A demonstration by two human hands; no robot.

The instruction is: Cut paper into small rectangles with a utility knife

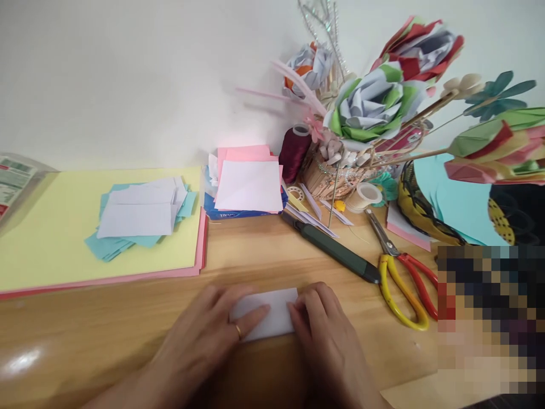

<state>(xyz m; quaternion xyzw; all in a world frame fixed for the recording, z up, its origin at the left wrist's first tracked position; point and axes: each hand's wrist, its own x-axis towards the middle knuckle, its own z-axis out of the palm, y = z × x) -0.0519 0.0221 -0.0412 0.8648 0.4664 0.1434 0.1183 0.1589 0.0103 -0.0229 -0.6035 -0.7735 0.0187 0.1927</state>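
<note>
A small folded white paper (pixel 279 309) lies on the wooden table in front of me. My left hand (pixel 202 335), with a ring on one finger, grips its left end, the thumb pressed on top and the fingers along the far edge. At the right end, my right hand (pixel 327 332) pinches the paper between thumb and bent fingers. The fingertips partly cover both ends. Beyond the hands, to the right, are scissors (pixel 389 250) with one yellow and one red handle, and a dark green utility knife (pixel 334 250).
Folded white papers (pixel 138 218) and teal pieces rest on yellow sheets (pixel 42 238) at left. A pink and white paper stack (pixel 249 184) stands by the wall. Paper flowers (pixel 370 108), a maroon thread spool (pixel 293 153) and a basket (pixel 419 210) are at right. Pixelation hides the lower right.
</note>
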